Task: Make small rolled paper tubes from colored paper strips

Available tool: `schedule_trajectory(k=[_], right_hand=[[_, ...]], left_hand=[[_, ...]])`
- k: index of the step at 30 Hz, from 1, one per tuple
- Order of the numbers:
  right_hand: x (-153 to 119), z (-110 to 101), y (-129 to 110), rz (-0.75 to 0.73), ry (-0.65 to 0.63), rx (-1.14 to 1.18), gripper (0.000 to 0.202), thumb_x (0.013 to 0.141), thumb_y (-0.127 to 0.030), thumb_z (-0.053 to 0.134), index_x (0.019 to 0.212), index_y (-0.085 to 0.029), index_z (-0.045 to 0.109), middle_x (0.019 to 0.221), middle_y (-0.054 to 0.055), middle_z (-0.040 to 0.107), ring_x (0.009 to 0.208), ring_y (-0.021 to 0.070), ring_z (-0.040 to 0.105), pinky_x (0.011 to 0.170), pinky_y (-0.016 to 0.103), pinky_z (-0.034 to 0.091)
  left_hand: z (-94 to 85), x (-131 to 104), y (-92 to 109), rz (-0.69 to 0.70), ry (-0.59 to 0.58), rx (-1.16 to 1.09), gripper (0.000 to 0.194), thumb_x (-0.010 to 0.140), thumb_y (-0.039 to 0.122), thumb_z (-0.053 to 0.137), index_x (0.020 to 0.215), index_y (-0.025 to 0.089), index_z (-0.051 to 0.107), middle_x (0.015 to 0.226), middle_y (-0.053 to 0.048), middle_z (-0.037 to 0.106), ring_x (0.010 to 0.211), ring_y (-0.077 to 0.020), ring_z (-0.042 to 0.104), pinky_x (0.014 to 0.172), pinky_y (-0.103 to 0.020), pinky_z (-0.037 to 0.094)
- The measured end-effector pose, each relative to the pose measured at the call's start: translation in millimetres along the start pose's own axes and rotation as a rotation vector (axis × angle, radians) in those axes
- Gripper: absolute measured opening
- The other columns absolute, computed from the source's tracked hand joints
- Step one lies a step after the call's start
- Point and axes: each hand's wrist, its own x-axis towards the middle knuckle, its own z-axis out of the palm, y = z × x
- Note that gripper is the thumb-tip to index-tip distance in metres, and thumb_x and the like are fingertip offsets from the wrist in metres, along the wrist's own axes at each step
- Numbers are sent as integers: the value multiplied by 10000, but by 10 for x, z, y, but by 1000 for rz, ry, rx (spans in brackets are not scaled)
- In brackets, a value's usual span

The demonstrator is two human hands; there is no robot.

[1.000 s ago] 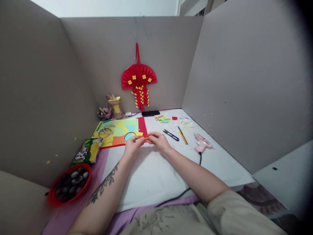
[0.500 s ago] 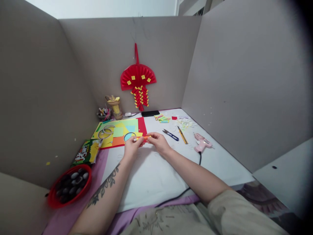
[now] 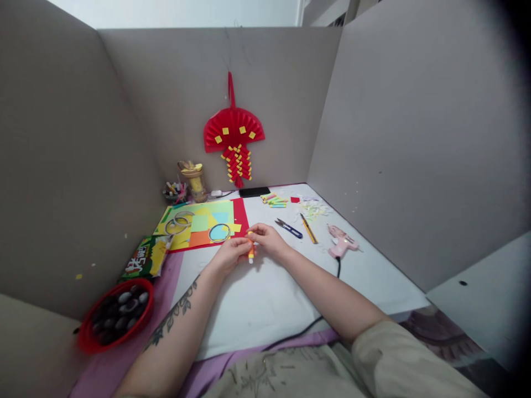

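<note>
A small orange roll [image 3: 251,251] with yellow bands and a whitish lower end is held upright in the view, above the white table cover. My left hand [image 3: 235,253] pinches it from the left side. The fingertips of my right hand [image 3: 265,237] close on its upper end. Left of my hands lie colored paper sheets [image 3: 201,240] with tape rings [image 3: 219,232] on them. To the right are blue-handled snips [image 3: 289,228] and a yellow craft knife [image 3: 309,228]. Several small colored rolls [image 3: 274,200] lie farther back.
A pink glue gun [image 3: 343,243] with a black cable lies right. Paper scraps [image 3: 315,209] are at the back right. A red bowl of dark stones [image 3: 118,315] and a snack packet [image 3: 146,257] are left. A red fan ornament [image 3: 234,130] hangs on the back panel.
The orange roll has turned from lying crosswise between my hands to pointing toward me. My left hand has moved slightly lower, and the nearby tape ring shows more fully.
</note>
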Motion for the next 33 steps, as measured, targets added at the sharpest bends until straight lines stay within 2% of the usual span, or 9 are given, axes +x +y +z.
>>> schedule_trajectory(k=[4, 7, 10, 12, 14, 21, 28, 30, 33], right_hand=[[4, -5, 38, 1, -3, -86, 257, 700, -371, 665, 867, -176, 660, 786, 13, 655, 688, 133, 575, 639, 256, 451], [-22, -47, 7, -103, -31, -220, 362, 779, -394, 580, 1088, -209, 623, 1064, 63, 637, 901, 178, 587, 767, 308, 463], [-54, -104, -17, -265, -150, -482, 716, 671, -365, 702, 1329, -261, 439, 1347, 91, 456, 1186, 256, 447, 926, 400, 409], [-67, -123, -6, -357, -220, -643, 941, 572, -298, 774, 1400, -274, 329, 1416, 98, 366, 1292, 287, 320, 1028, 448, 314], [-71, -120, 20, -413, -233, -728, 1002, 570, -257, 768, 1431, -275, 257, 1437, 100, 330, 1328, 287, 261, 1079, 459, 238], [-87, -73, 54, -385, -195, -693, 1001, 612, -218, 720, 1445, -274, 167, 1441, 122, 299, 1325, 276, 284, 1071, 461, 260], [-45, -114, 38, -275, -230, -509, 997, 585, -253, 753, 1430, -288, 223, 1453, 114, 255, 1289, 273, 333, 980, 418, 379], [-10, -134, 30, -214, -181, -382, 874, 628, -322, 734, 1394, -281, 313, 1394, 106, 355, 1169, 234, 458, 885, 360, 443], [31, -159, 15, -103, -36, -268, 413, 736, -418, 624, 1087, -200, 620, 991, 56, 619, 828, 160, 568, 736, 290, 459]], left_hand=[[-9, 29, -14, 23, 16, -83, 208, 650, 274, 745, 742, 99, 681, 732, -77, 651, 671, -125, 594, 693, -246, 491], [-40, 57, -5, 50, 115, -140, 251, 634, 265, 759, 821, 111, 693, 806, -88, 676, 717, -139, 617, 721, -256, 503], [-100, 90, 3, 104, 236, -180, 282, 615, 255, 773, 850, 122, 694, 844, -91, 689, 731, -152, 632, 712, -263, 515], [-137, 108, -1, 121, 271, -194, 285, 603, 245, 780, 844, 122, 692, 836, -88, 690, 727, -153, 637, 699, -260, 519], [-154, 118, -7, 116, 275, -208, 285, 602, 240, 782, 843, 118, 691, 833, -86, 690, 734, -149, 639, 704, -254, 518], [-88, 90, 13, 84, 263, -221, 296, 599, 266, 788, 828, 108, 687, 813, -90, 688, 745, -152, 639, 724, -256, 512], [-52, 89, -17, 106, 242, -101, 325, 598, 323, 769, 824, 110, 675, 779, -93, 686, 684, -155, 627, 645, -250, 487], [-46, 86, -38, 118, 244, 54, 311, 613, 324, 743, 838, 118, 683, 718, -67, 682, 591, -133, 596, 560, -223, 451], [-17, 70, -66, 147, 206, 297, 228, 629, 300, 700, 785, 134, 690, 625, -35, 662, 503, -118, 542, 470, -201, 383]])
